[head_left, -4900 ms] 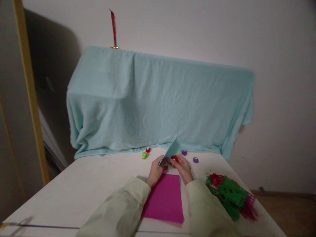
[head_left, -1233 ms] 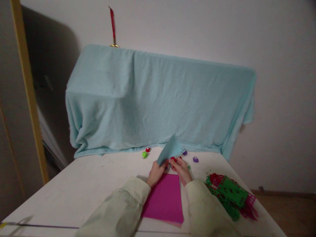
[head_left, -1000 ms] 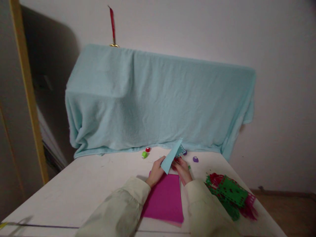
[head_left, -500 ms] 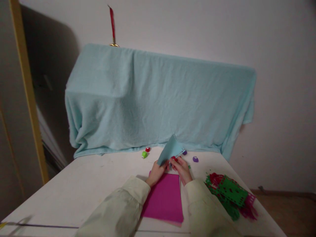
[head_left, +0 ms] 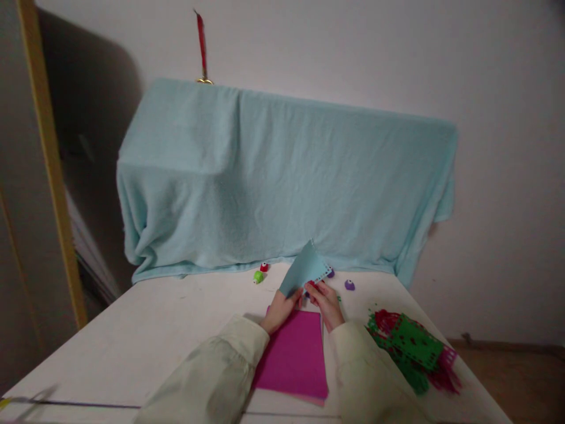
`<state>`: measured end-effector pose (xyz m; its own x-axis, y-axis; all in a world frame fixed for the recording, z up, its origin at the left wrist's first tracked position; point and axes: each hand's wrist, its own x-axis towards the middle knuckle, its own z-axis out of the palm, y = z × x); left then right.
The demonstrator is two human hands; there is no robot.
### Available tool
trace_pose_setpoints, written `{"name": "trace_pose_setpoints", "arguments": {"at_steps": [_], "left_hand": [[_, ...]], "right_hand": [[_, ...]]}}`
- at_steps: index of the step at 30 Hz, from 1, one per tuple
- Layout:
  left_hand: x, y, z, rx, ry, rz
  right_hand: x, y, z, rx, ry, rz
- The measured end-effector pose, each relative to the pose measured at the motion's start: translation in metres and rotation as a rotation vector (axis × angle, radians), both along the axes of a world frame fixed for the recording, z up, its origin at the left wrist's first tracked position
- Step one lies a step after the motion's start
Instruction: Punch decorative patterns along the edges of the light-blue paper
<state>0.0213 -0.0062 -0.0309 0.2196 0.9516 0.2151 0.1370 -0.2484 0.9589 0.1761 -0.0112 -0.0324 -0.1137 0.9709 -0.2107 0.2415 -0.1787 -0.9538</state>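
A light blue paper sheet, tilted up, has a row of small holes along its right edge. My left hand pinches its lower end. My right hand is closed around a small red craft hole punch at the sheet's lower right edge; fingers cover most of it. Just behind that edge is a purple punch, partly hidden. Another purple punch stands farther right. Under my wrists lies a stack of coloured sheets, topped by a magenta sheet.
A red punch and a lime green punch stand at the table's back. On the right lies a pile of punched paper in green, red and magenta. A light blue cloth hangs behind the white table.
The blue sheet has shifted very slightly left and down in my left hand. My right hand stays at its edge with the red punch.
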Motion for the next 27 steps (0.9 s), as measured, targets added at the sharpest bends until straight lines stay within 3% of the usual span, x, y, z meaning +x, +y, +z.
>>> {"name": "trace_pose_setpoints", "arguments": {"at_steps": [10, 15, 22, 27], "left_hand": [[0.000, -0.005, 0.001, -0.158, 0.001, -0.136], [0.000, -0.003, 0.001, -0.050, -0.038, -0.046], [0.001, 0.006, -0.011, -0.080, 0.040, 0.045], [0.002, 0.009, -0.019, -0.076, -0.028, 0.111]], "right_hand": [[-0.004, -0.007, 0.014, -0.042, 0.059, -0.074], [-0.003, -0.004, 0.013, -0.017, 0.037, -0.009], [-0.004, 0.002, 0.004, -0.018, 0.006, 0.039], [-0.006, 0.001, 0.003, 0.002, 0.007, 0.043]]}}
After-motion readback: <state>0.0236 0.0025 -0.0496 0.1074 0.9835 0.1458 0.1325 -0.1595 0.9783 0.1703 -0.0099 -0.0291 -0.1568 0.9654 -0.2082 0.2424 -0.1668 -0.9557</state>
